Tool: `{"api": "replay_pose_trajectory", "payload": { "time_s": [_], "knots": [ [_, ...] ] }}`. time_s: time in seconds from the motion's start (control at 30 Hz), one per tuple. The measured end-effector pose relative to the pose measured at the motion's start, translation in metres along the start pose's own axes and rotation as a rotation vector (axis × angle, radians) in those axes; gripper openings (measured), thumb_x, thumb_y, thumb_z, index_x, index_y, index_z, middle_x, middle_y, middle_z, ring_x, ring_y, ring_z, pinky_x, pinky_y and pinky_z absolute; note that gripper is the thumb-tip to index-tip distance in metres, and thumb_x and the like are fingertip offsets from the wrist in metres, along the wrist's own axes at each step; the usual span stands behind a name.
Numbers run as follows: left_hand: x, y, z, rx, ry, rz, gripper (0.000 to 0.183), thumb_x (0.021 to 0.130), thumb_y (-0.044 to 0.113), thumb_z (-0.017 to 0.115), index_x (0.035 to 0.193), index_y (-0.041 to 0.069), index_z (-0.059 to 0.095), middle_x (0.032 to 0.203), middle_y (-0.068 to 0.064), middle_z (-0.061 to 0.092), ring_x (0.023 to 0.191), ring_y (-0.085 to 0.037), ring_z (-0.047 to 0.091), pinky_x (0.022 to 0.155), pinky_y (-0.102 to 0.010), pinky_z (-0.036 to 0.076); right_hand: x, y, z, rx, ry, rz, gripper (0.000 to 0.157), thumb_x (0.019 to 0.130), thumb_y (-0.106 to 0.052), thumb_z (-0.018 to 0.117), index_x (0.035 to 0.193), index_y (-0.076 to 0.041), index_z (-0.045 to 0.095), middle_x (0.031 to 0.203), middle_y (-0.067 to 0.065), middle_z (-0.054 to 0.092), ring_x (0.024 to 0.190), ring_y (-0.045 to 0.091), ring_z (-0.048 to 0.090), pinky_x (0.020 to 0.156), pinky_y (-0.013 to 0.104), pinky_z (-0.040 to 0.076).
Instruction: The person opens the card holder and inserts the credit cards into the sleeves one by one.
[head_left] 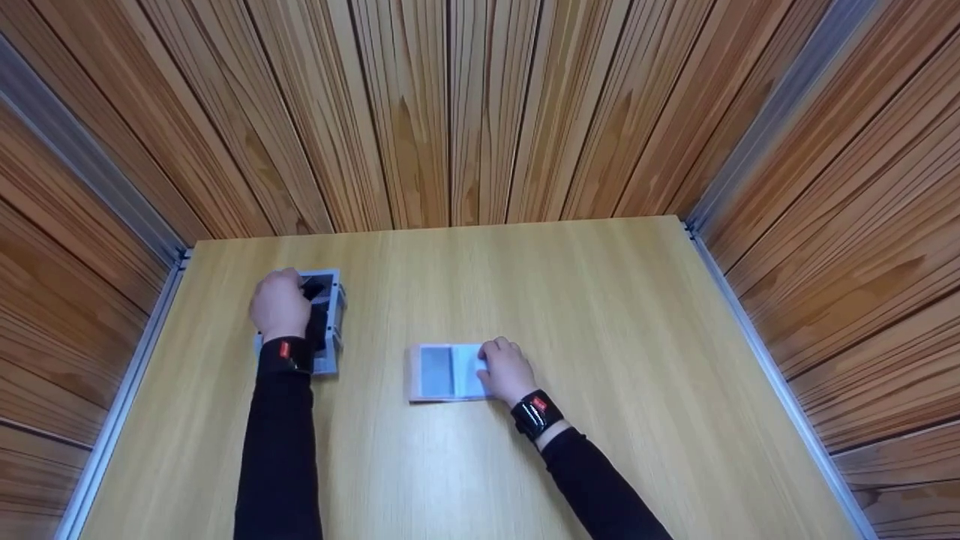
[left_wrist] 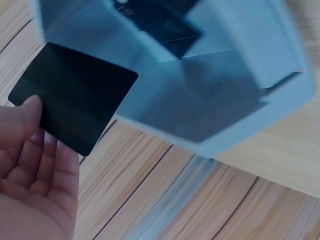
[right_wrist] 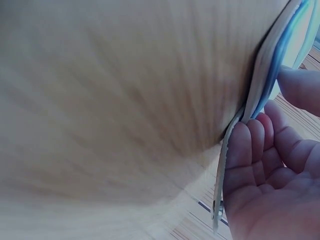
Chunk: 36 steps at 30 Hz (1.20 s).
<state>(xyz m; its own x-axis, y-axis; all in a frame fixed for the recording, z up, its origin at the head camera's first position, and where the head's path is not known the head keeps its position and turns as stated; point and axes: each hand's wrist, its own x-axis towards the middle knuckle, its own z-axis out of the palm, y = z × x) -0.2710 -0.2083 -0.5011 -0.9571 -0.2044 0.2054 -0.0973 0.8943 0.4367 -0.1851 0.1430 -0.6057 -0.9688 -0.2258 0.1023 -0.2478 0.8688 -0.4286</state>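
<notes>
My left hand (head_left: 280, 304) is over a grey-blue plastic bin (head_left: 336, 300) at the left of the table. Between thumb and fingers it pinches a black square card (left_wrist: 75, 95), seen flat in the left wrist view beside the bin wall. Another dark card (left_wrist: 167, 30) lies inside the bin. At the middle of the table an open booklet with clear pocket pages (head_left: 437, 373) lies flat. My right hand (head_left: 510, 371) holds its right edge; in the right wrist view the thumb is on the page side and the fingers curl along the cover edge.
The wooden table (head_left: 585, 285) is bounded by plank walls (head_left: 487, 112) at the back and sides. Metal rails (head_left: 780, 390) run along its left and right edges.
</notes>
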Motion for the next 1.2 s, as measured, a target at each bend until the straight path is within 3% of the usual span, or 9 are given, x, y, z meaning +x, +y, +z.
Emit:
{"api": "replay_pose_trajectory", "payload": {
  "time_s": [0.27,0.57,0.9,1.2],
  "knots": [
    [-0.003,0.025,-0.009,-0.072,0.095,0.041,0.009,0.093,-0.001,0.061,0.101,-0.004,0.065,0.099,-0.024,0.064,0.094,-0.042,0.058,0.079,-0.056,0.047,0.000,-0.002,0.000,0.010,-0.030,0.040,0.026,0.083,-0.013,0.077,0.103,-0.004,0.063,0.102,0.011,0.057,0.094,0.030,0.055,0.082,0.044,0.048],
    [-0.011,0.049,-0.007,-0.130,0.165,0.164,0.008,0.089,-0.005,0.065,0.096,-0.004,0.067,0.095,-0.022,0.064,0.092,-0.042,0.059,0.079,-0.055,0.046,-0.001,-0.002,-0.002,0.017,-0.005,0.020,0.025,0.082,-0.011,0.077,0.101,-0.004,0.062,0.100,0.011,0.056,0.092,0.031,0.054,0.080,0.045,0.048],
    [-0.028,0.062,0.005,-0.171,0.171,0.226,0.005,0.087,-0.004,0.068,0.091,-0.003,0.067,0.090,-0.021,0.065,0.086,-0.041,0.060,0.076,-0.053,0.047,-0.001,-0.002,-0.002,0.028,-0.011,0.026,0.024,0.082,-0.011,0.077,0.101,-0.004,0.063,0.100,0.010,0.056,0.092,0.030,0.054,0.082,0.043,0.047],
    [-0.050,0.076,0.025,-0.228,0.112,0.308,0.007,0.085,-0.004,0.070,0.091,-0.001,0.067,0.091,-0.019,0.066,0.086,-0.040,0.062,0.077,-0.051,0.048,-0.003,-0.001,-0.006,0.076,-0.009,0.024,0.024,0.084,-0.011,0.075,0.102,-0.002,0.063,0.101,0.012,0.056,0.094,0.031,0.055,0.085,0.044,0.047]
  ]
}}
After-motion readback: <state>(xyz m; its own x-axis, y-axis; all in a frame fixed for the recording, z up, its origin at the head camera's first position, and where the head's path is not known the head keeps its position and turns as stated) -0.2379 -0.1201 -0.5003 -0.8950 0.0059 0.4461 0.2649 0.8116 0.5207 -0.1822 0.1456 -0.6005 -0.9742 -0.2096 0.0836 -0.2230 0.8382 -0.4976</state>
